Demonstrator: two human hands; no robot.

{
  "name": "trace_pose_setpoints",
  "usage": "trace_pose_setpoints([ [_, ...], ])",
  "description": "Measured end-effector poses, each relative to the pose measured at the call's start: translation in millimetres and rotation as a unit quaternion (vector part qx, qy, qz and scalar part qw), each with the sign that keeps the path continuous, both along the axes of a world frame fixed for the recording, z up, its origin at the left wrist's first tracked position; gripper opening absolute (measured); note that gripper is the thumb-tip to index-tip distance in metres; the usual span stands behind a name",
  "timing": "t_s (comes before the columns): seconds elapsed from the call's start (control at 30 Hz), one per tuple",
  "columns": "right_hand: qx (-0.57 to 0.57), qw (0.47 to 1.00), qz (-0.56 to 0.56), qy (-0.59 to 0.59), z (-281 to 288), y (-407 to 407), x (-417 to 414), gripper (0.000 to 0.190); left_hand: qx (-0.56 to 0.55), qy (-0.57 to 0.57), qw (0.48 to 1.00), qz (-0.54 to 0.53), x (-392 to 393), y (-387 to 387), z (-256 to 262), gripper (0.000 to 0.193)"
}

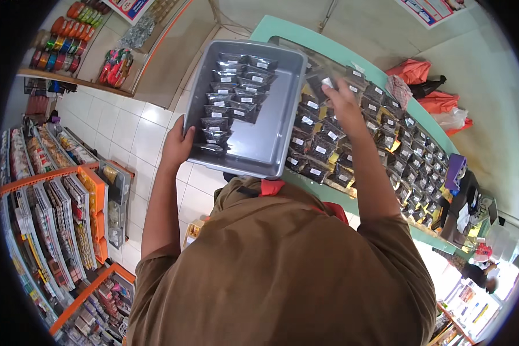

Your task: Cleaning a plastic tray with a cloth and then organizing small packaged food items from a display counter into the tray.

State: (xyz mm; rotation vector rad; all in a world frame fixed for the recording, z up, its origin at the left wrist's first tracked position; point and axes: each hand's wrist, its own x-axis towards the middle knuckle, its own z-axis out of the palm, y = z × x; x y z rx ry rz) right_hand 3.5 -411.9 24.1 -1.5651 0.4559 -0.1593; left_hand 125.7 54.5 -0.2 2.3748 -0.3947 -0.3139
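My left hand grips the left rim of a grey plastic tray. Inside it, small clear packets with dark contents and white labels lie in two overlapping columns, mostly on the left side. My right hand is just right of the tray, pinching a similar dark packet by its white label; the packet is somewhat blurred. Below that hand, many more labelled dark packets stand in rows on the counter, with yellow pieces between them.
The mint-green counter edge curves around the packets. Red plastic bags lie beyond it, and a purple object sits at its right. Orange-framed racks and a shelf of ribbon spools are at left. A person is far right.
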Motion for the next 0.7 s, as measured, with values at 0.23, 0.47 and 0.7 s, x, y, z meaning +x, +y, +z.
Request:
trace_pose_setpoints([
  [0.23,-0.390,0.894,0.187,-0.115,-14.6,93.0,-1.6,0.028,-0.059,0.006,0.998,-0.025,-10.6,-39.1,-7.3,0.043],
  [0.47,-0.433,0.883,0.180,0.005,-86.1,104.5,3.5,0.036,-0.078,-0.002,0.994,-0.073,-19.7,-79.6,-24.5,0.041],
  [0.7,-0.524,0.845,0.104,0.036,-79.9,99.3,-1.5,0.029,-0.044,0.053,0.992,-0.103,-24.9,-103.2,-10.7,0.042],
])
